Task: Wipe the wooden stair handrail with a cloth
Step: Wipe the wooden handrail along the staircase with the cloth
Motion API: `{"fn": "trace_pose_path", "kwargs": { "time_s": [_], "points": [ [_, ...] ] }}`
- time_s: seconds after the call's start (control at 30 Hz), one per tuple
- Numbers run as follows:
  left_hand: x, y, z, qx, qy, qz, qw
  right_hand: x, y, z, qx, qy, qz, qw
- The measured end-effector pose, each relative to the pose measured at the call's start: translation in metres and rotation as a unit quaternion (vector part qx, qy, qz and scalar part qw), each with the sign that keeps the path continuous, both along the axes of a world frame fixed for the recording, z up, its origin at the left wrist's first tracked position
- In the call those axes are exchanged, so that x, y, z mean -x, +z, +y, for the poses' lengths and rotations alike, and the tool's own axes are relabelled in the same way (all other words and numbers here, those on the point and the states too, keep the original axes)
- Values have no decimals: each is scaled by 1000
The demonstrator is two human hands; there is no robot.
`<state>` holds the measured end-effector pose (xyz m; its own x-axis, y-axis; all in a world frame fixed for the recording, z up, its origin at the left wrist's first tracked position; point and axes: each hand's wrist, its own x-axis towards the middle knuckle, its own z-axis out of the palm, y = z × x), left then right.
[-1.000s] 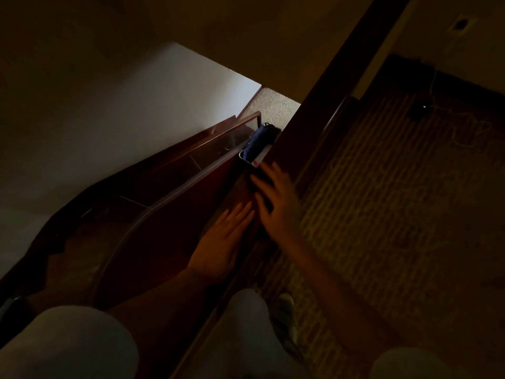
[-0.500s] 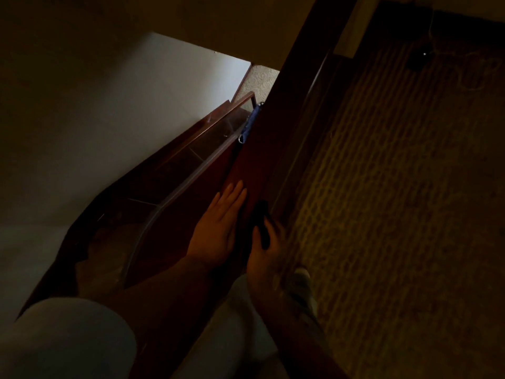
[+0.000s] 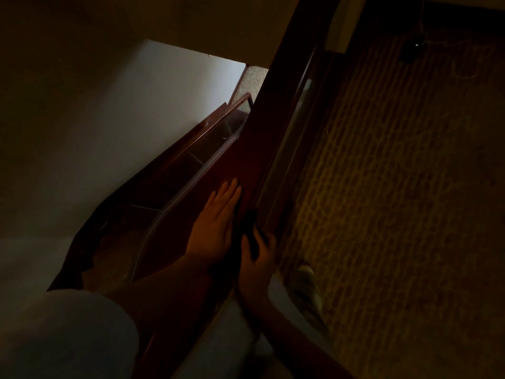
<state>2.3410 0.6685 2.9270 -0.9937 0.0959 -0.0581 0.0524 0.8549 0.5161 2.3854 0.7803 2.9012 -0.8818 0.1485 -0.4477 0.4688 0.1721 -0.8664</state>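
The scene is very dim. A dark red-brown wooden handrail [image 3: 276,110] runs from the bottom middle up to the top right. My left hand [image 3: 216,220] lies flat on its top with straight fingers pointing up the rail. Just right of it, my right hand [image 3: 258,258] grips a dark cloth [image 3: 250,225] against the rail's right side; its fingers curl round the cloth. Most of the cloth is hidden in shadow.
A glass balustrade panel [image 3: 175,203] and the descending stairs [image 3: 153,187] drop away on the left beside a pale wall [image 3: 136,119]. Patterned carpet [image 3: 396,187] covers the landing on the right. A light shoe [image 3: 306,285] shows below the rail. A small dark object with a cable [image 3: 410,50] lies far right.
My right hand has drawn the cloth back along the rail toward me, from near the rail's far end to beside my left hand. The view has tilted, and the blue item at the rail's end is out of sight.
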Motion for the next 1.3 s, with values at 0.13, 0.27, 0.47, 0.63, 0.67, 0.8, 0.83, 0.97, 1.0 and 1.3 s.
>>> {"fn": "trace_pose_path", "kwargs": {
  "time_s": [0.13,0.27,0.47,0.63,0.67,0.8,0.83,0.97,1.0,1.3],
  "points": [
    [2,0,0,2,-4,9,1000,79,-6,-9,-32,-42,17,998],
    [6,4,7,17,8,6,1000,144,-7,-12,-12,-89,58,994],
    [106,6,43,55,26,-34,998,58,-44,4,0,5,-8,1000],
    [107,5,41,60,18,-28,998,204,-13,1,39,-100,69,992],
    [108,5,41,64,12,-21,998,240,-5,3,70,-124,73,987],
    [108,5,41,51,10,-11,999,278,16,14,50,-58,205,976],
    [108,6,41,51,10,-14,999,259,12,15,32,-24,230,972],
    [109,10,43,46,14,-30,998,160,-10,12,89,-34,136,986],
    [109,11,44,40,17,-30,999,157,-10,10,110,-50,114,986],
    [109,16,43,31,15,-17,999,249,16,25,66,-24,159,985]
  ]
}}
